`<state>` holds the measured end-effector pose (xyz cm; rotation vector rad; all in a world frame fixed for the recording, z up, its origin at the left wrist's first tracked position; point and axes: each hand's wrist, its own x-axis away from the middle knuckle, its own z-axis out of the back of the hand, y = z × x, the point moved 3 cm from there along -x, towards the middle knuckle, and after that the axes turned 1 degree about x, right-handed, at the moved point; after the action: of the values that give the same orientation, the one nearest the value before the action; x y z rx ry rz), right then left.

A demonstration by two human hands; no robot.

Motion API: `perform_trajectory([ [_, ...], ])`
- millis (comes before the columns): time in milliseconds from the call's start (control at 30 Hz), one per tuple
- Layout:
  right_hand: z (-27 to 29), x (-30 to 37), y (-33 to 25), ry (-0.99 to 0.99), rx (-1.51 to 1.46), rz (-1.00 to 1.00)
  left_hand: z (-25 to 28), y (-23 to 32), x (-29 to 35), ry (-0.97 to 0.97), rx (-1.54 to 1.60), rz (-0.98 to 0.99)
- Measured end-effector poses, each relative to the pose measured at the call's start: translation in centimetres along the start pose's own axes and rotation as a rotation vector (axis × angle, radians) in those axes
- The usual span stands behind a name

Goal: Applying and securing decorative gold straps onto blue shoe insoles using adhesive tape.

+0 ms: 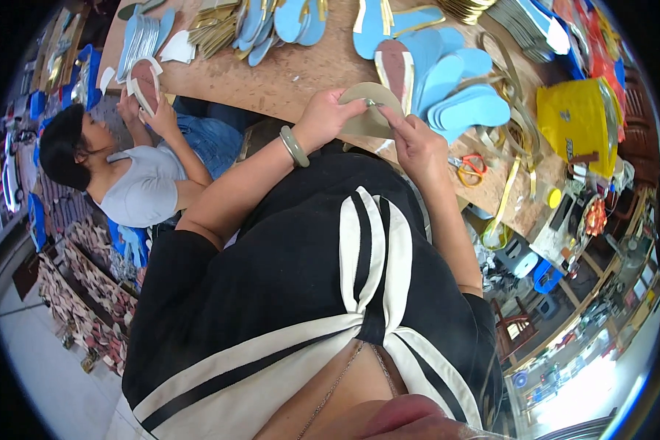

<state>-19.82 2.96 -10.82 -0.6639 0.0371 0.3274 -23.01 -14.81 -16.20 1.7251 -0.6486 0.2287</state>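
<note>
Over the table's near edge I hold a khaki, sole-shaped piece [364,123] with both hands. My left hand [324,119], with a pale green bangle [294,147] on its wrist, grips the left side, thumb on top. My right hand [421,144] pinches the right side, its fingertips close to my left thumb. Whatever lies between the fingertips is too small to make out. Just beyond, a reddish-brown insole with a pale rim [396,62] rests on the table, next to overlapping light blue insoles [473,108]. Orange-handled scissors [471,169] lie to the right of my right hand.
More blue insoles [290,22] and gold strips [216,33] are piled along the wooden table [293,81]. Tan straps [524,121] curl at the right, near a yellow bag [576,121]. At the left, a co-worker [143,183] holds a brown, white-rimmed insole [145,82].
</note>
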Motion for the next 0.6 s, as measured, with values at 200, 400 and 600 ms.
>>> perform_trajectory([
  [200,1.5,4.3,1.3,0.080,0.107,0.010,-6.3,-1.1,2.9,-0.102,0.002,0.114],
  [400,2.0,7.9,4.1,0.171,-0.297,-0.078,-10.0,-3.0,4.8,-0.149,0.209,0.100],
  [600,3.3,9.8,5.0,0.149,-0.329,-0.023,-12.3,-3.4,7.3,-0.104,0.445,0.059],
])
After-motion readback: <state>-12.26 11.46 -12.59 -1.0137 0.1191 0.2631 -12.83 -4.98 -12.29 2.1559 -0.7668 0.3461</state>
